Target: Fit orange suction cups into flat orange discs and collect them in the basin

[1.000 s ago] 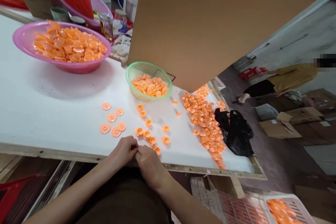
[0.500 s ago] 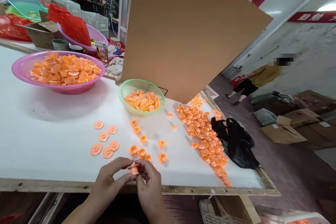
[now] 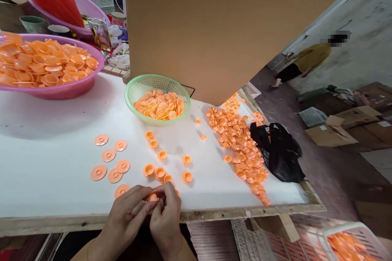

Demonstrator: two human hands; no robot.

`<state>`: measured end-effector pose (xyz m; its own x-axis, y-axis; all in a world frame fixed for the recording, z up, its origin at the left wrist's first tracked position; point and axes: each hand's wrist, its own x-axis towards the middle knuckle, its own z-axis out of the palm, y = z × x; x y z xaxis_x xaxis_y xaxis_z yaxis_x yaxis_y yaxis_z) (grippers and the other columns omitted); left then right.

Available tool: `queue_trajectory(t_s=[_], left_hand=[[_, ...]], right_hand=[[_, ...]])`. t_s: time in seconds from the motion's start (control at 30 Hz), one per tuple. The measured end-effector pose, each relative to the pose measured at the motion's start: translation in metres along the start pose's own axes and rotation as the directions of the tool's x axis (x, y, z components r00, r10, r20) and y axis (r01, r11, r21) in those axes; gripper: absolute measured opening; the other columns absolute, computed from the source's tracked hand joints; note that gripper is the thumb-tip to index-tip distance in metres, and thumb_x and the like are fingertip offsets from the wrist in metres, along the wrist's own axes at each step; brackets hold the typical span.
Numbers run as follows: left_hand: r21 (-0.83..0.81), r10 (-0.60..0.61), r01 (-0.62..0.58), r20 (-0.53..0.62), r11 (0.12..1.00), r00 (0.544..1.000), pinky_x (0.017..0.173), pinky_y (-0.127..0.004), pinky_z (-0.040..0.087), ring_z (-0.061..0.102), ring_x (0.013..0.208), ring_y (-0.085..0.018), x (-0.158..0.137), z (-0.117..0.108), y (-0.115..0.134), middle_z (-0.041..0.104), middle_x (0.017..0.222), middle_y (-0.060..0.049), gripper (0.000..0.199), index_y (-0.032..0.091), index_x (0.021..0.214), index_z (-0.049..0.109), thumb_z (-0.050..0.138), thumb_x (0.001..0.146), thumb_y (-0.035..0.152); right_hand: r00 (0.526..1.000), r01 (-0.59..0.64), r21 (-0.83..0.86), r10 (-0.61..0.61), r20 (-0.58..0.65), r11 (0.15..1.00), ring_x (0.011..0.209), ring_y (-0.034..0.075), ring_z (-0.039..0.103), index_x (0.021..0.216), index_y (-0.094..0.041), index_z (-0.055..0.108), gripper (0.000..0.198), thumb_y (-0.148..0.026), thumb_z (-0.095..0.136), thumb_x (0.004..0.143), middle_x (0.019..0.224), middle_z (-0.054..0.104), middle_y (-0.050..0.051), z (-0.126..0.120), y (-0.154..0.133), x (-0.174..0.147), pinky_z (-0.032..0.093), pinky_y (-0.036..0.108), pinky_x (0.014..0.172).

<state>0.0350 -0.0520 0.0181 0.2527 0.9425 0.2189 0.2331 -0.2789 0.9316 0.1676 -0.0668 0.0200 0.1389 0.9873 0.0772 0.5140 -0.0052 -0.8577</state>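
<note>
At the table's front edge, my left hand (image 3: 127, 211) and my right hand (image 3: 167, 213) meet around a small orange plastic cup (image 3: 152, 197). Fingers and thumbs of both are closed on it, and they cover most of it. Just beyond the hands stand several small orange cups (image 3: 159, 172), some on the right apart from the others. Flat orange discs (image 3: 109, 155), each with a raised ring, lie to the left; one disc (image 3: 121, 190) is right beside my left hand.
A green basket (image 3: 130, 108) holds orange discs. At left, a pink basin (image 3: 70, 93) is heaped with orange cups. A long pile of orange cups (image 3: 237, 142) and a black bag (image 3: 283, 155) lie right. A cardboard sheet (image 3: 214, 28) stands behind. Someone (image 3: 312, 59) is at far right.
My view has tilted down and closer. Both hands have closed further over the cup, which shows less now. The person at far right has shifted position.
</note>
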Motion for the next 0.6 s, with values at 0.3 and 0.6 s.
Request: queue_trajectory(t_s=[0.3, 0.6], left_hand=[[0.334, 0.004, -0.045, 0.123, 0.942, 0.992, 0.070, -0.031, 0.047, 0.060, 0.079, -0.020, 0.100, 0.031, -0.006, 0.066, 0.081, -0.004, 0.022, 0.020, 0.094, 0.068, 0.054, 0.091, 0.037], [0.456, -0.081, -0.076, 0.315, 0.887, 0.946, 0.078, -0.033, 0.045, 0.059, 0.092, -0.023, 0.127, 0.031, 0.002, 0.064, 0.099, -0.011, 0.015, 0.013, 0.093, 0.068, 0.055, 0.089, 0.020]], right_hand=[[0.949, -0.252, -0.223, 0.196, -0.246, 0.942, 0.063, 0.015, 0.061, 0.091, -0.017, 0.070, 0.023, -0.028, 0.054, 0.079, 0.081, 0.069, 0.005, -0.124, 0.033, 0.130, 0.050, 0.026, 0.062], [0.881, -0.452, -0.254, 0.384, -0.276, 0.855, 0.044, 0.017, 0.054, 0.075, -0.014, 0.066, 0.021, -0.034, 0.068, 0.070, 0.046, 0.054, 0.000, -0.138, 0.088, 0.232, 0.046, 0.030, 0.052]])
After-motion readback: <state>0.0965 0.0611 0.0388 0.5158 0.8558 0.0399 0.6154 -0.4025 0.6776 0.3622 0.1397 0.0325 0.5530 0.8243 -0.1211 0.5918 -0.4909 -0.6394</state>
